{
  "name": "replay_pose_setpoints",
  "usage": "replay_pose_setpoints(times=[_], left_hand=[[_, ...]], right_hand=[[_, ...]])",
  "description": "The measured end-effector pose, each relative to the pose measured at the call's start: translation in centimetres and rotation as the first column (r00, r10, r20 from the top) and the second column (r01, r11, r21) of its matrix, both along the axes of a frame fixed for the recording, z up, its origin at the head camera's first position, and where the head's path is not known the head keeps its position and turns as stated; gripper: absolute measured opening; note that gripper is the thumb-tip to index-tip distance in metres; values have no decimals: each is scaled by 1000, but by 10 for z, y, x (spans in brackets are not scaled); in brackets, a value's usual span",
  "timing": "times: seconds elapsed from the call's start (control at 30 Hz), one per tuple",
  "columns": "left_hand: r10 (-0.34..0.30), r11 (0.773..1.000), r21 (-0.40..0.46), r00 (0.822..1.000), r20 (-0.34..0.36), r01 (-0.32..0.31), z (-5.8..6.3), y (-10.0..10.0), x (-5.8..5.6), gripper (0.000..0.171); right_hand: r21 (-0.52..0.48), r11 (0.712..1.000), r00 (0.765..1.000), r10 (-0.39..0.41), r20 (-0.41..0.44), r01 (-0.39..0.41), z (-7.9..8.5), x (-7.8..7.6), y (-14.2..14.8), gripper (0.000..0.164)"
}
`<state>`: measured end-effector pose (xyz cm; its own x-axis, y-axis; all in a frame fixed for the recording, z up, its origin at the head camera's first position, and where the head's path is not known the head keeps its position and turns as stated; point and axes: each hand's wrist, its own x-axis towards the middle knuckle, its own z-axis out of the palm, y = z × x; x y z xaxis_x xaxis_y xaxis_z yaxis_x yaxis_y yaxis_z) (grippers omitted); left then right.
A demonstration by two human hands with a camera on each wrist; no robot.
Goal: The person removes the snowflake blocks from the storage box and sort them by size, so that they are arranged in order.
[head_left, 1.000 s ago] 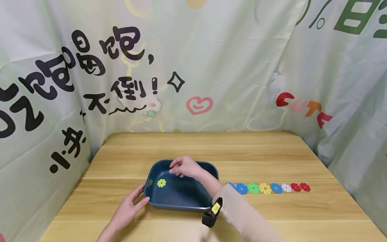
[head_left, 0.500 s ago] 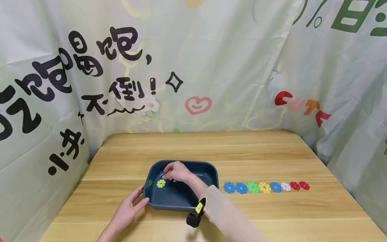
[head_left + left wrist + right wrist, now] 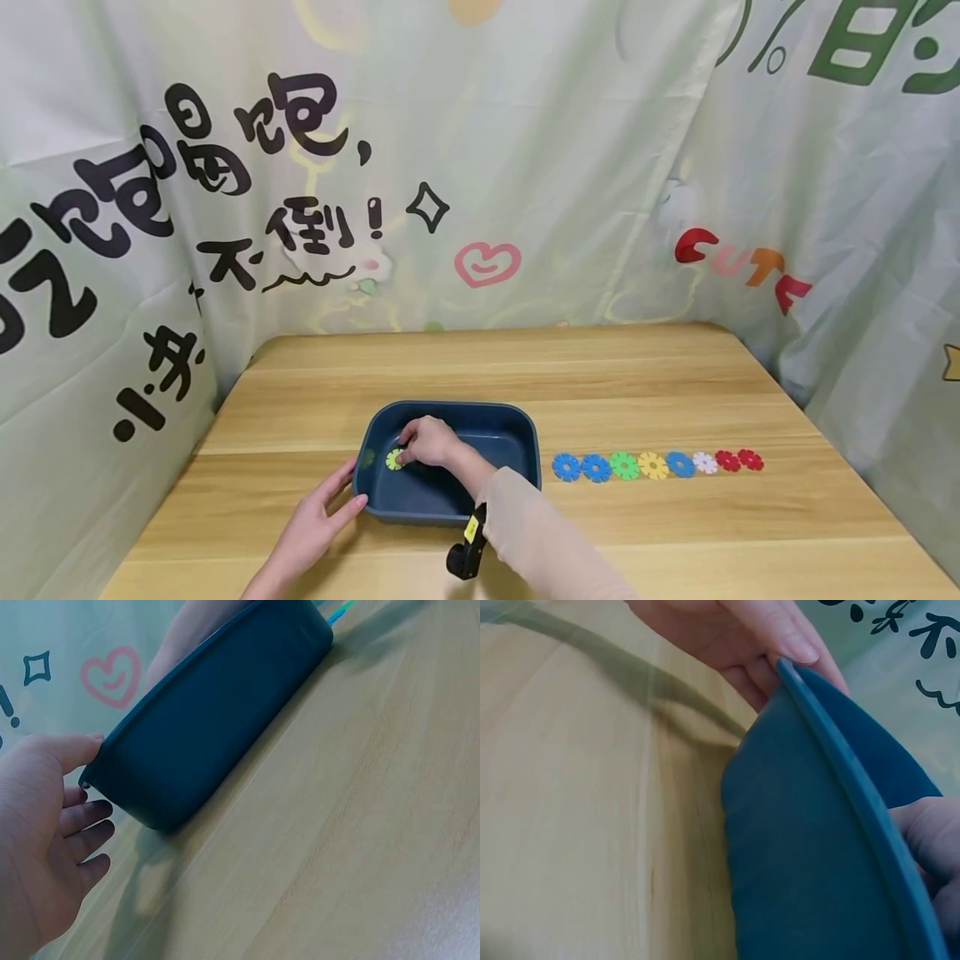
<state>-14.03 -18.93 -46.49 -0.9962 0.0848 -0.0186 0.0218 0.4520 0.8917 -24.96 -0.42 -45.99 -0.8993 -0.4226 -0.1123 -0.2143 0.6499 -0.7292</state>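
A dark blue rectangular plastic basin (image 3: 480, 517) stands on the table, with one small yellow-green flower-shaped disc (image 3: 392, 460) on its floor, left of the middle. My right hand (image 3: 431, 440) reaches down inside, its fingertips at the right edge of the disc and partly covering it. In the right wrist view the basin wall hides those fingertips, so I cannot tell whether they pinch the disc. My left hand (image 3: 311, 518) holds the basin's left end, its thumb (image 3: 79, 750) at the rim and its other fingers around the corner.
Right of the basin, a row of flower-shaped discs (image 3: 624, 466) in blue, green, yellow, white and red runs across the wooden table (image 3: 675, 533). A printed curtain (image 3: 570, 208) hangs behind and at both sides. A black wrist camera (image 3: 467, 550) sits below my right sleeve.
My right hand has moved left and down inside the basin to the yellow-green disc. The leftmost blue disc, hidden earlier by the forearm, now shows fully. My left hand keeps its place.
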Motion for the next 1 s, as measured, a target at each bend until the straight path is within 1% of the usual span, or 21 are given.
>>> replay_pose_setpoints(times=[0.1, 0.2, 0.33, 0.43, 0.57, 0.8, 0.87, 1.0], left_hand=[[1, 1000, -2, 1000, 12, -1, 1, 1, 0, 60], [4, 1000, -1, 1000, 24, -4, 2, 1, -1, 60], [5, 1000, -3, 1000, 28, -5, 3, 1, -1, 60], [4, 1000, -3, 1000, 26, -4, 4, 2, -1, 60], [5, 1000, -5, 1000, 26, -5, 4, 2, -1, 60], [5, 1000, -16, 999, 39, -4, 4, 1, 1, 61], [5, 1000, -19, 999, 44, -4, 4, 1, 1, 61], [4, 1000, -17, 998, 55, -3, 3, 1, 0, 62]], right_hand=[[30, 1000, 1000, 6, -17, -5, 0, 1, 0, 24], [91, 996, 999, 21, -50, -17, 1, 1, -1, 27], [190, 981, 993, 58, -106, -37, 3, 3, -2, 31], [227, 973, 990, 71, -125, -41, 3, 4, -3, 31], [231, 972, 990, 68, -124, -38, 2, 5, -4, 30], [202, 979, 994, 44, -105, -22, 1, 9, -6, 22], [200, 980, 993, 38, -108, -16, 1, 10, -6, 23], [205, 979, 993, 40, -107, -17, 2, 10, -6, 30]])
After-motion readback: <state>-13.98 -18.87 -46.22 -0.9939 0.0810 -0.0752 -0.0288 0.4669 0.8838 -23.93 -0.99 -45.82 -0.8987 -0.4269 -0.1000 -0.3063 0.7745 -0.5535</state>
